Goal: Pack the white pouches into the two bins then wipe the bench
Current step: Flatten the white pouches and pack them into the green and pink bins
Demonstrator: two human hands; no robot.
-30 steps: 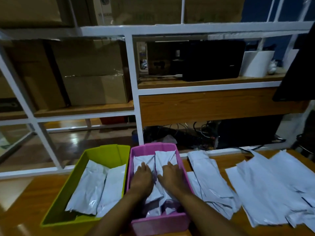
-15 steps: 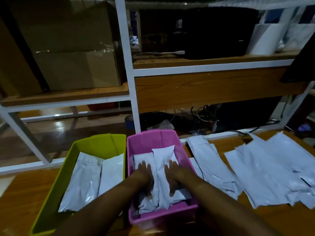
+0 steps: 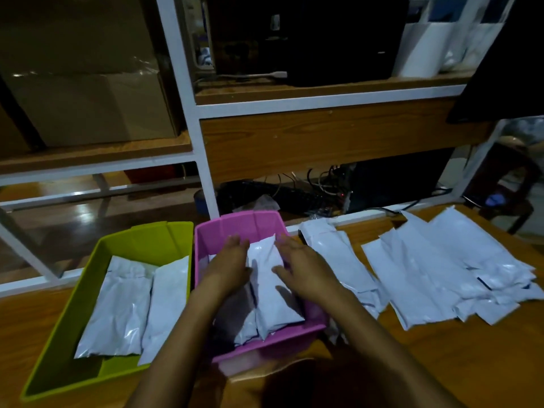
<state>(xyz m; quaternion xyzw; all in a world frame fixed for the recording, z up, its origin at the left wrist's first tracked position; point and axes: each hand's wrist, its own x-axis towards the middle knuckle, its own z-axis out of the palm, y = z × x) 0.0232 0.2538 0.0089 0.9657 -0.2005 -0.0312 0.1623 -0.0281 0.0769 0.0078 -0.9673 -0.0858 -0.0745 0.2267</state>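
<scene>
- Pink bin: on the bench, centre, just beside the green bin on its right. It holds white pouches laid lengthwise, stacked close to the rim at the near end.
- Left hand: flat, fingers straight and together, resting palm-down on the left pouch in the pink bin. It grips nothing.
- Right hand: flat, fingers straight and slightly spread, lying along the right edge of the top pouch. It grips nothing.
- Green bin: to the left, with two pouches side by side on its floor, long axes along the bin. There looks to be room above them.
- Nearest loose stack: on the bench just beside the pink bin's right wall; whether it touches the wall cannot be told. Its long axis runs away from the person, near parallel to the bin.
- Far pile: further right, overlapping and fanned, long axes likewise pointing away with the far ends leaning left.
- Bench: brown wood grain. No wiping cloth is in view.
- Judged step: settling the pink bin's load flat; packing is partly done and wiping not begun.
- Governing relation: all unpacked stock lies to the right of both hands, so the right hand is nearer. A pouch from the nearest stack should need little turning to drop in lengthwise.
- Backdrop: white shelf frame, cardboard box, tangled cables.
</scene>
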